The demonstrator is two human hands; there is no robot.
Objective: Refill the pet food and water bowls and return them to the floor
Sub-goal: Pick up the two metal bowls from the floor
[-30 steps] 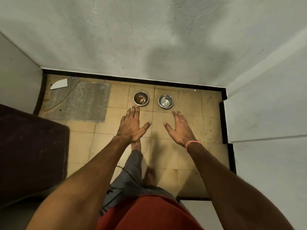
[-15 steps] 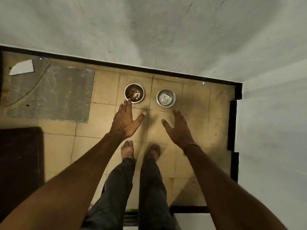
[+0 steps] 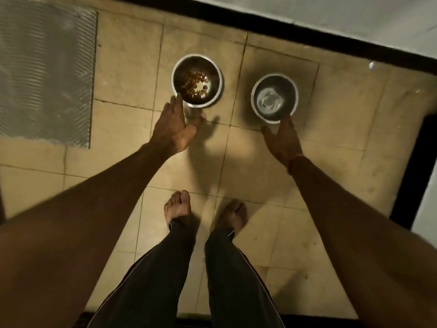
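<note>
two steel bowls stand side by side on the tiled floor (image 3: 132, 67). food bowl (image 3: 197, 80), holding kibble, lies just beyond the left hand (image 3: 173, 129), fingers straight, spread. water bowl (image 3: 274, 97) lies at the right hand (image 3: 282, 138), fingertips at its near rim; contact cannot be told.

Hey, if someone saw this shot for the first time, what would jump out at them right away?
Two steel bowls on the tan tiled floor: the food bowl holds some brown kibble, and the water bowl to its right shows a little water. An open hand reaches for each, the left hand at the food bowl's near rim and the right hand at the water bowl's. Bare feet stand just behind.
</note>
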